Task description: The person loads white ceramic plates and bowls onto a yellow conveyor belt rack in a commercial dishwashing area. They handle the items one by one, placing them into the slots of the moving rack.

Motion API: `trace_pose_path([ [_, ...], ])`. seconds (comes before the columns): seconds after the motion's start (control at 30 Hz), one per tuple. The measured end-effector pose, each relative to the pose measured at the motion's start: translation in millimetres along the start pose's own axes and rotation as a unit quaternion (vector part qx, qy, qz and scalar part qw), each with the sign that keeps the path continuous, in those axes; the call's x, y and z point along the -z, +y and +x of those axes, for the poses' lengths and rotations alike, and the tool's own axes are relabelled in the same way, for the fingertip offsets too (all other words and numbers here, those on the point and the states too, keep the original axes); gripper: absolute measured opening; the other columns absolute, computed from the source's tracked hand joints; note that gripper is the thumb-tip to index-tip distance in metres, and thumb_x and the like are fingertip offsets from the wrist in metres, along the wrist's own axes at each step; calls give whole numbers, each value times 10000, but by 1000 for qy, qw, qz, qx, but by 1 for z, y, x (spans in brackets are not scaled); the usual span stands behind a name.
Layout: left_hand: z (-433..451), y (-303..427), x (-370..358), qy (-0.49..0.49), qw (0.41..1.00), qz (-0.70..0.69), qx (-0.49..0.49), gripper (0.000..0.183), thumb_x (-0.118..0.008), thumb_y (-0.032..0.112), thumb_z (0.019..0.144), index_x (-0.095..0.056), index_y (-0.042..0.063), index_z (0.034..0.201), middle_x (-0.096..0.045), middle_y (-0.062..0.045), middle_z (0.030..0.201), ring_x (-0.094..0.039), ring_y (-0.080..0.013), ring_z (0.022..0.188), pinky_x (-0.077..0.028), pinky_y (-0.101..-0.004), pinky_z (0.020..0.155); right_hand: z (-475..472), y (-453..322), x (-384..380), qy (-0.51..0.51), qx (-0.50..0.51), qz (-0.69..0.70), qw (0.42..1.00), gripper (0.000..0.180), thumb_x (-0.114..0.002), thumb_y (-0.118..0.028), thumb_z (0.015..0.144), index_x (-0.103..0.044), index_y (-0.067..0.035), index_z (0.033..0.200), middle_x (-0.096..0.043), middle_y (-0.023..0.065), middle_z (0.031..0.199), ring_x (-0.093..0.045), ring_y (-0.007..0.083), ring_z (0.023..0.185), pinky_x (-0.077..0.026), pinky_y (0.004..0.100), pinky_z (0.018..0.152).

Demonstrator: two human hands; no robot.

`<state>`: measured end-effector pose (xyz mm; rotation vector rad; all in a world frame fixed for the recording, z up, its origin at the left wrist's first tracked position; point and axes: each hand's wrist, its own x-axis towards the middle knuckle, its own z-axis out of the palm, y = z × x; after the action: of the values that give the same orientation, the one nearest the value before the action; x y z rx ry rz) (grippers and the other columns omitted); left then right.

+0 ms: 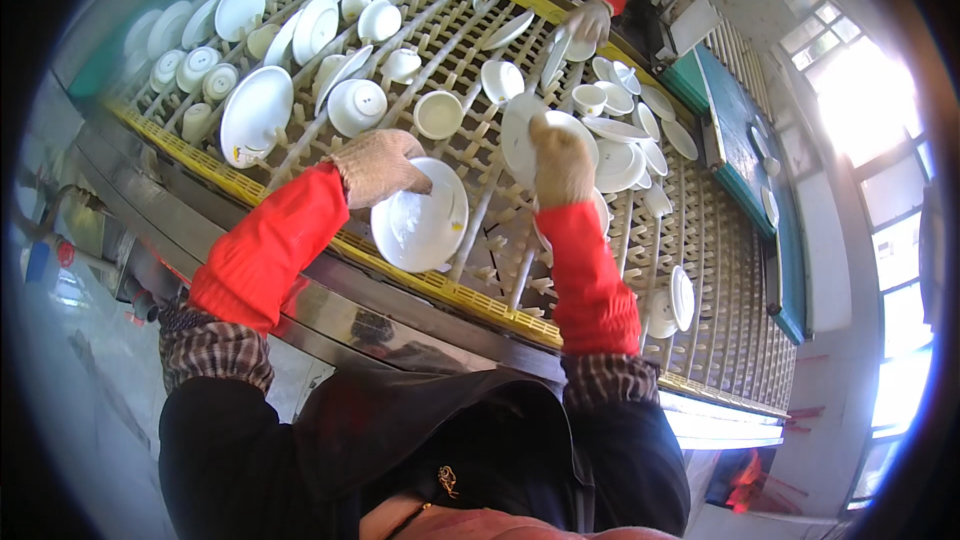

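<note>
My left hand [381, 169], in a tan glove and red sleeve cover, grips the upper left rim of a white plate [420, 229]. The plate tilts over the near side of a pegged conveyor belt [491, 240] and bears a small yellow-and-dark decoration. My right hand [562, 161], gloved the same way, has its fingers on a slightly blurred white plate [516, 139] held on edge. Just behind those fingers is another white plate [577, 139], and one more [600, 214] is partly hidden under my forearm. A white bowl [438, 115] sits on the pegs between my hands.
White plates [256, 116] and upturned cups [357, 107] stand in rows at left. A loose pile of dishes [621, 165] lies right of my right hand. Across the belt, a co-worker's gloved hand [589, 22] touches dishes. Yellow edging [450, 289] borders the belt; a green belt [750, 187] runs at right.
</note>
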<state>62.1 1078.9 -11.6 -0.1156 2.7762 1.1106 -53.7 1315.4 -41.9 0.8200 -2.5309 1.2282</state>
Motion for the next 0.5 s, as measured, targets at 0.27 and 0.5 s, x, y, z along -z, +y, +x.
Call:
trace_pose_path([
  [0.27,-35,10,38,353,919,171,-25,403,-692,241,839,-679,-3,1160,-705,-236,977,-683,-369,880,-523,-430,779,112,19,-39,-15,-204,464,862,223,-547,-92,972,-617,12,1157,-721,86,1061,-718,223,935,-581,329,789],
  [0.5,-27,-1,23,339,917,210,-24,444,-715,268,842,-627,-1,1184,-699,-226,855,-684,-393,806,-522,-478,728,15,21,6,-105,67,-20,992,553,-697,-272,871,-558,17,1321,-699,192,1001,-684,316,967,-535,387,860],
])
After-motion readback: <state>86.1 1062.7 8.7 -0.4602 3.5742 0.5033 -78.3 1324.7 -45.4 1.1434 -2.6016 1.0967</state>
